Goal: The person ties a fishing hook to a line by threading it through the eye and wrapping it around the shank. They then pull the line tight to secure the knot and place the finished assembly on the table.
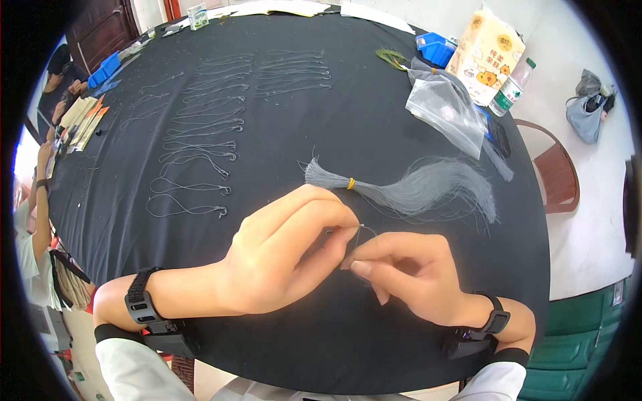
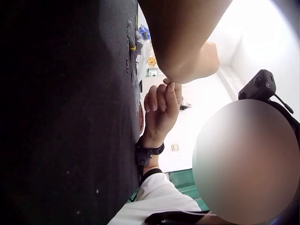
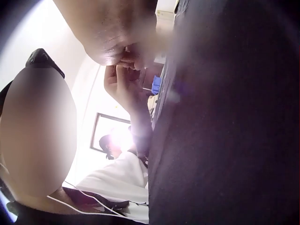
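Observation:
Above the near part of the black table, my left hand [image 1: 284, 250] pinches a thin grey line [image 1: 370, 230] between thumb and forefinger, a tiny dark tip showing at the fingertips. Close beside it, my right hand [image 1: 414, 267] pinches the same line, thumb against forefinger. A short curve of line spans the two hands; the rest is mostly hidden by fingers. In the left wrist view the right hand [image 2: 161, 103] meets the left hand [image 2: 187, 63] at the fingertips. Just beyond the hands lies a bundle of grey lines [image 1: 435, 190], tied with a yellow band [image 1: 351, 183].
Looped grey lines with small hook-like ends [image 1: 223, 212] lie in columns at left and centre. At the back right are a clear plastic bag [image 1: 445, 113], a tissue pack [image 1: 486, 57], a water bottle [image 1: 513, 88] and a blue bin [image 1: 436, 49]. Another person [image 1: 57, 83] is at far left.

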`<state>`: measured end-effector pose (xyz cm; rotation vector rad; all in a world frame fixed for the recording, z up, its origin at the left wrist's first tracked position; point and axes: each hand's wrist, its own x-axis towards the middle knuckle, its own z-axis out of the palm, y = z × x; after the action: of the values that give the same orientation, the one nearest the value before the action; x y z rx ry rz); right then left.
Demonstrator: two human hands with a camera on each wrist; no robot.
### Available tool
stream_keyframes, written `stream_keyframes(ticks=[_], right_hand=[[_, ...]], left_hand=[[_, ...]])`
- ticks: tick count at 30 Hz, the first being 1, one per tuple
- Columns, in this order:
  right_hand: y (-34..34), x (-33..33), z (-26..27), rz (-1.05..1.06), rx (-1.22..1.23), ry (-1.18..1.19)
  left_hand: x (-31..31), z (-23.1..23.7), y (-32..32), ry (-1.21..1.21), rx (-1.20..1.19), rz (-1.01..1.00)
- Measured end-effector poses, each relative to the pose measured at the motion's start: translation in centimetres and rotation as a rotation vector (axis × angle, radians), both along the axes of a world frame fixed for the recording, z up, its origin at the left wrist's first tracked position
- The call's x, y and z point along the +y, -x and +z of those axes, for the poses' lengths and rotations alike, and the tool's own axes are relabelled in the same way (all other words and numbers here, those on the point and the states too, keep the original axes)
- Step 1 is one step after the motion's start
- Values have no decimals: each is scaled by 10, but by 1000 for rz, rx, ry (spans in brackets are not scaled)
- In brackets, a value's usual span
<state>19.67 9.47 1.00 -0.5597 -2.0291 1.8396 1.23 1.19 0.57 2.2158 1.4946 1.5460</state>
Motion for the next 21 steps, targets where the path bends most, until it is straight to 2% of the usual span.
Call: stream_keyframes(ticks=[3, 6, 10, 12, 15, 18, 21], right_hand=[[2, 5, -6, 59, 58, 348], [4, 4, -8, 42, 70, 525], [6, -3, -2, -54, -2, 202], [4, -9, -5, -130, 19, -16], [5, -9, -6, -96, 92, -539], [5, -8, -2, -80, 118, -913], [6, -10, -1, -90, 148, -1078]], left_hand=[[-2, 0, 0, 127, -126, 4], [-3, -4, 0, 247, -312, -22], [-1, -9, -1, 320, -406, -20], [-2, -6, -1, 268, -316, 7], [-2, -2, 0, 189, -180, 36], [-1, -2, -1, 109, -95, 55], [1, -5, -1, 36, -28, 54]])
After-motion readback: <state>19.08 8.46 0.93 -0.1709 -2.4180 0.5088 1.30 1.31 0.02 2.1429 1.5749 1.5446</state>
